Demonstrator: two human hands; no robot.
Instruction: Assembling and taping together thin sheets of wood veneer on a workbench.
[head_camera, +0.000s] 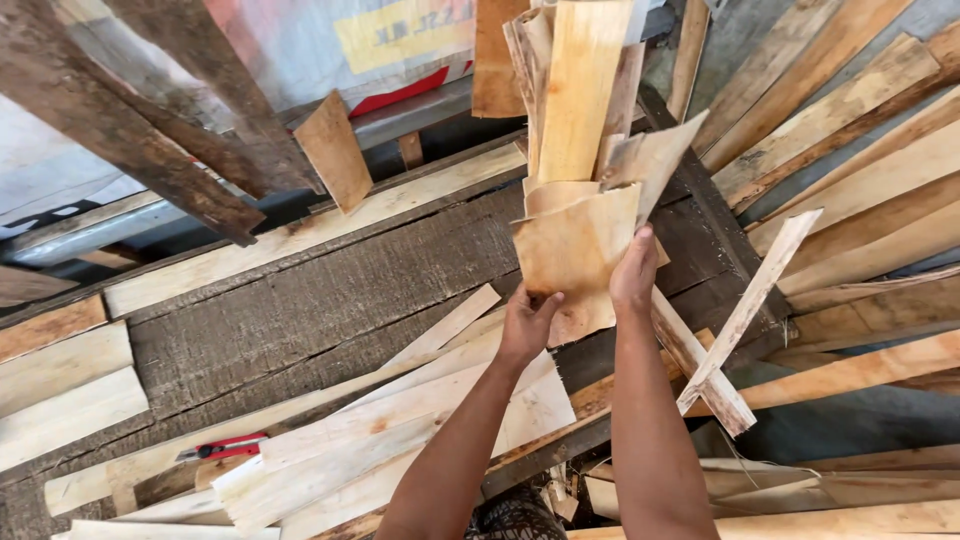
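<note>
Nearest the camera, pale veneer offcuts (400, 440) lie loosely heaped on the dark worktable (300, 300), with a red utility knife (225, 447) resting among them at the left. Above these, the left hand (525, 325) pinches the lower edge of a thin veneer sheet (575, 255), thumb in front and fingers behind, while the right hand (634, 272) closes on its right edge, so the floppy sheet stays flat. Farther off, the sheet overlaps a bundle of upright strips (580, 90). Rough planks (850, 150) fan out beyond.
</note>
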